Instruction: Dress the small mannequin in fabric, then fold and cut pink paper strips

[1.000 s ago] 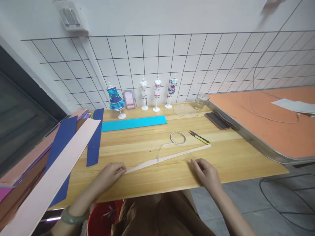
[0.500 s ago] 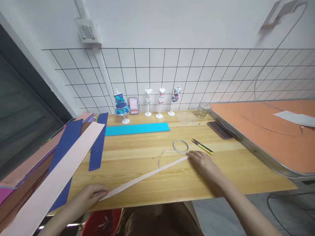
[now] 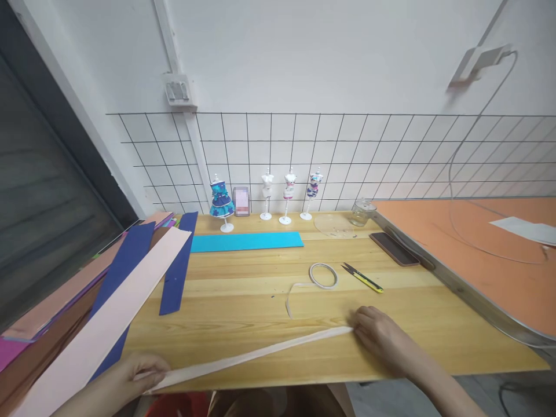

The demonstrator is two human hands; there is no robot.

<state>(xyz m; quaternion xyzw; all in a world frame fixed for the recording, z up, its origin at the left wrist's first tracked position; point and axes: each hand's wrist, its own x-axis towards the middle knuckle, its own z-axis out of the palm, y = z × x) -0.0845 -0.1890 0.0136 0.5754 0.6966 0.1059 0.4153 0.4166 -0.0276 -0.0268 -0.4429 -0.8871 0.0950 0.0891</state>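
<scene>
Pale-pink strip (image 3: 256,354), left end pinched in left grip (image 3: 141,370), right end pinched in right grip (image 3: 377,335)

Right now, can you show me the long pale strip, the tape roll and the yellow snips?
Pale strip (image 3: 256,354): head view, the middle of its length.
Tape roll (image 3: 325,287): head view, the near side of its ring.
Yellow snips (image 3: 368,282): head view, on the handle.

By your counter's (image 3: 234,318) near edge runs the strip (image 3: 256,354); behind it, the tape (image 3: 325,287), with snips (image 3: 362,278) to its right.
</scene>
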